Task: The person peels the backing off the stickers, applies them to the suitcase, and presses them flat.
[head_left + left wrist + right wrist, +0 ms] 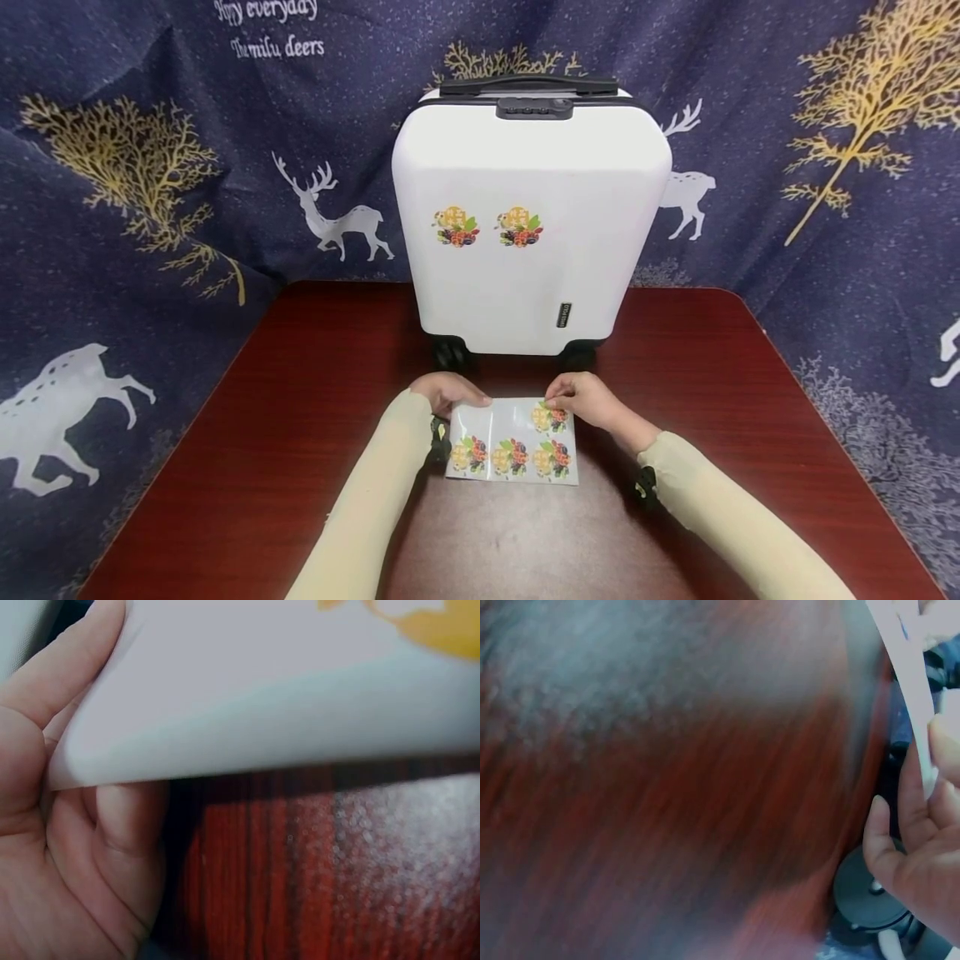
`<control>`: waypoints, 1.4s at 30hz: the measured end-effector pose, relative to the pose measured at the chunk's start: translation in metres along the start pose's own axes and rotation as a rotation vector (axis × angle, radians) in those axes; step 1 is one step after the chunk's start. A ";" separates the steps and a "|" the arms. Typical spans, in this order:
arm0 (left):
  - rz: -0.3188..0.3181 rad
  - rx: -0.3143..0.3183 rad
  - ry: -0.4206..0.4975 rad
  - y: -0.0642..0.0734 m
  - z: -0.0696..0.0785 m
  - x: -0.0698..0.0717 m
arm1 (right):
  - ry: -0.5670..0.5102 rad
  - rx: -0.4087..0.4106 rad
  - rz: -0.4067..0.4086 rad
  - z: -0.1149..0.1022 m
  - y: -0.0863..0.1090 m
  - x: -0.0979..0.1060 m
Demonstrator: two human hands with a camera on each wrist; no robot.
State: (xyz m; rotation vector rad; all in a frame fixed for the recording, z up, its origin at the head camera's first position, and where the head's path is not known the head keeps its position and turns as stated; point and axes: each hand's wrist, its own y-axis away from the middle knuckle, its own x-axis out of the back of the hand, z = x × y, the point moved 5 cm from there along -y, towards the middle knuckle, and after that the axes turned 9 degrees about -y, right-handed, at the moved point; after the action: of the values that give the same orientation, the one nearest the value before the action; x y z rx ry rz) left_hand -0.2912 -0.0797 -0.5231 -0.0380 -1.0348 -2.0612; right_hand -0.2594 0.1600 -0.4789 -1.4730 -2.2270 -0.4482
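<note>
Left grip (447, 392) and right grip (587, 400) closed, we pinch the fruit sticker sheet (513, 423) near its upper corners, below the white suitcase (517, 287).

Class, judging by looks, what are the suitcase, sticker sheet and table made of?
Suitcase: probably hard plastic, smooth, with moulded, rounded edges.
Sticker sheet: glossy coated paper or thin film; it bends and shines.
Table: wood or wood-look laminate, semi-gloss, showing reddish grain and glare.

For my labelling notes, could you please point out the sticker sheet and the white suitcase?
Sticker sheet (512, 422): head view, bare upper middle.
White suitcase (517, 287): head view, lower front panel.
</note>
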 end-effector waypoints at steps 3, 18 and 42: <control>0.003 0.006 0.009 0.000 -0.001 0.001 | 0.071 0.012 0.026 -0.002 0.000 -0.002; 0.019 0.003 0.002 0.001 0.001 0.001 | 0.254 0.014 0.126 -0.006 0.004 -0.009; 0.019 0.004 0.009 -0.001 -0.001 -0.001 | 0.228 0.055 0.070 -0.002 0.010 0.003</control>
State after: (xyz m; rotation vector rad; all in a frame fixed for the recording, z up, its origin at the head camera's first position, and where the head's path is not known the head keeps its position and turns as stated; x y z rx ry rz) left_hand -0.2909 -0.0793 -0.5243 -0.0361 -1.0294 -2.0407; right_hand -0.2507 0.1647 -0.4754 -1.3920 -1.9887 -0.5022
